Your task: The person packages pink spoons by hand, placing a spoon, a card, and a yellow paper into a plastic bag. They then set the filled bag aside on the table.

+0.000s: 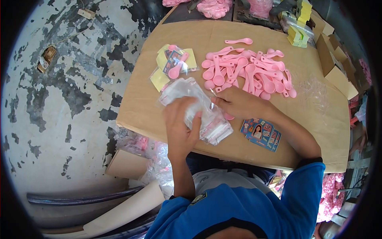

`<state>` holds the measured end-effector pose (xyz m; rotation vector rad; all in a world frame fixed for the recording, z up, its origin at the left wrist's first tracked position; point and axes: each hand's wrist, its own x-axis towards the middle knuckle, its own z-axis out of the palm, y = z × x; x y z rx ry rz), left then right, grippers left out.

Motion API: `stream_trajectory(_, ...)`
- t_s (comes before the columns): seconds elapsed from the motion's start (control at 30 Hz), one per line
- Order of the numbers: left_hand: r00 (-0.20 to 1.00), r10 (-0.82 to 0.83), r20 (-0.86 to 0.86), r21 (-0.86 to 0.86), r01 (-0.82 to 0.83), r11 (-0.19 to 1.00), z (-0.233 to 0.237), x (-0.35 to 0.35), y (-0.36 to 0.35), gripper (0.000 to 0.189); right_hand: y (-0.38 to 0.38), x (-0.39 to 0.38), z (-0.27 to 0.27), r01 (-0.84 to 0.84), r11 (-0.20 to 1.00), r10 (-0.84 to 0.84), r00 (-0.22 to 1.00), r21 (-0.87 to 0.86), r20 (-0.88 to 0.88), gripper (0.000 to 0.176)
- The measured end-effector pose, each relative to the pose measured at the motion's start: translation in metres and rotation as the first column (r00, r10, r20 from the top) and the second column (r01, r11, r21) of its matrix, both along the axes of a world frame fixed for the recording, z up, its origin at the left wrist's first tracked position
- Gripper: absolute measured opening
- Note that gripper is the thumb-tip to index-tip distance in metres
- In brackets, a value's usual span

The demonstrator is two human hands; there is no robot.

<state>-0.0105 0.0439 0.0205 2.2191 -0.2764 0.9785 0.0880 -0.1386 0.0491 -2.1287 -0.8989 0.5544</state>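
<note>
A stack of clear plastic bags [215, 126] lies near the table's front edge. Over its left part is my left hand [181, 123], blurred at the fingers, with thumb and fingers apart. My right hand [236, 101] pinches at the stack's upper right edge, by a bit of clear plastic; what it holds is too small to make out. Just beyond that hand lies a heap of pink spoons [258, 75]. Blue printed cards [260, 133] rest below my right forearm. Packed bags with a pink spoon, a card and yellow paper [160, 79] sit behind the stack.
Brown paper covers the table [318, 139]. A single pink spoon [238, 41] lies behind the heap. Thin clear strips [314, 93] are scattered at the right. An open cardboard box [336, 67] and yellow paper stacks [298, 36] stand at the back right.
</note>
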Motion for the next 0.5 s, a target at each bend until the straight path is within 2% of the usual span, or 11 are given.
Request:
stream_trajectory(0.07,0.984,-0.116,-0.131,0.175,0.139,0.975,-0.011,0.004,0.009,0.019,0.002,0.000,0.001,-0.001,0.999,0.001,1.000,-0.050,0.011,0.037)
stream_trajectory(0.1,0.972,-0.100,-0.212,0.142,0.132,0.981,-0.014,0.001,0.008,0.012,0.002,0.000,0.002,0.000,0.997,0.001,1.000,-0.077,0.017,0.038)
stream_trajectory(0.2,0.967,-0.130,-0.221,0.127,0.161,0.979,-0.022,0.000,0.007,0.014,-0.008,0.007,0.001,0.070,0.995,-0.053,0.975,-0.073,0.218,0.037)
stream_trajectory(0.3,0.960,-0.134,-0.246,0.111,0.165,0.980,-0.021,-0.001,0.009,0.015,-0.031,0.016,0.010,0.092,0.983,-0.136,0.947,0.159,0.292,0.037)
stream_trajectory(0.33,0.956,-0.138,-0.258,0.104,0.170,0.980,-0.019,-0.001,0.009,0.015,-0.038,0.014,0.016,0.116,0.984,-0.144,0.964,0.137,0.222,0.037)
stream_trajectory(0.4,0.967,-0.128,-0.221,0.215,0.176,0.961,-0.016,-0.002,0.013,0.017,-0.048,0.008,0.037,0.162,0.982,-0.170,0.983,0.099,0.075,0.038)
stream_trajectory(0.43,0.970,-0.129,-0.204,0.272,0.182,0.945,-0.014,-0.003,0.012,0.018,-0.051,0.000,0.043,0.187,0.963,-0.177,0.982,0.193,-0.068,0.040)
stream_trajectory(0.47,0.914,-0.329,-0.238,-0.083,0.319,0.944,-0.009,-0.007,0.000,0.020,-0.055,-0.008,0.044,0.160,0.972,-0.142,0.983,0.170,-0.113,0.040)
stream_trajectory(0.5,0.830,-0.521,-0.199,-0.426,0.405,0.809,-0.004,-0.015,-0.022,0.022,-0.060,-0.017,0.042,0.135,0.980,-0.111,0.981,0.150,-0.157,0.040)
